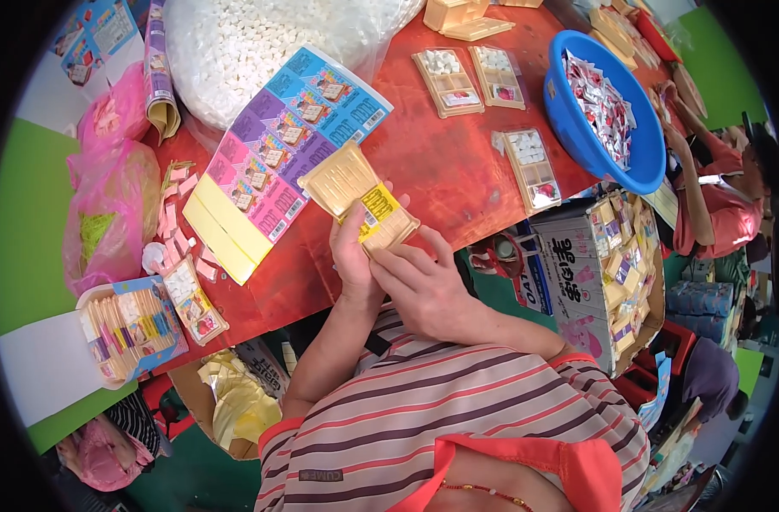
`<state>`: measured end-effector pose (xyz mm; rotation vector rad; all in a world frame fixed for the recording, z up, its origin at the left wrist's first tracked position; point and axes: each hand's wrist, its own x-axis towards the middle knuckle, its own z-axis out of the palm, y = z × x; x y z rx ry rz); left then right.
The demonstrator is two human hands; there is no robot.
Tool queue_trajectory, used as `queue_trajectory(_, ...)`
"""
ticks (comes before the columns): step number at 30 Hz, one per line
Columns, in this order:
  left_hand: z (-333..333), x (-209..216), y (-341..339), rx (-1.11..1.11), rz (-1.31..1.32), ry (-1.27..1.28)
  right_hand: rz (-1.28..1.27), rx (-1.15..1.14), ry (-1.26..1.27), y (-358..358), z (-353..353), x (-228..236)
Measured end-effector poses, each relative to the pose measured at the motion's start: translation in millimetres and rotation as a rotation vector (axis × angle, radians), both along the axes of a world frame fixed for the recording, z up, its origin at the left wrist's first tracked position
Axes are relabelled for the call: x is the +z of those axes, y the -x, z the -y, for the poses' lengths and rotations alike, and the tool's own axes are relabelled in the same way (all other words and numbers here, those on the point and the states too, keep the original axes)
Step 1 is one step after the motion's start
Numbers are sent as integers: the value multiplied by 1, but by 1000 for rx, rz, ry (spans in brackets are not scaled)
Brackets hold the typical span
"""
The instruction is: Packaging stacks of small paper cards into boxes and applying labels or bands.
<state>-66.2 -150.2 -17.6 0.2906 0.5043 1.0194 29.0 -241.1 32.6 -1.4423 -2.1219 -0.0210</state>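
Observation:
Over the front of the red table [458,205], I hold a small beige plastic clamshell box [334,181], its ribbed lid tilted away from the rest. A yellow printed sticker [377,207] lies across it. My left hand [353,256] grips the box from the left and below, thumb on its face. The fingers of my right hand [428,286] are closed at its near right edge, by the sticker. Just beyond lies a sheet of pink, purple and blue stickers [274,154] with a bare yellow strip [223,229].
Behind stands a clear bag of white pellets [270,51]. A blue basin [553,111] of small sachets and several filled boxes [445,81] sit to the right. Packed boxes fill a tray [163,303] at left; a carton [577,264] stands below right. Another person [718,196] works beyond.

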Motion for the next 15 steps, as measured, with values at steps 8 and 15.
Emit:
queue_trajectory(8,10,5,1,-44,-37,-97,-358,-319,-42,-20,-38,6)
queue_trajectory(15,16,6,10,-45,-71,-179,-1335,-132,635,-29,-52,-14)
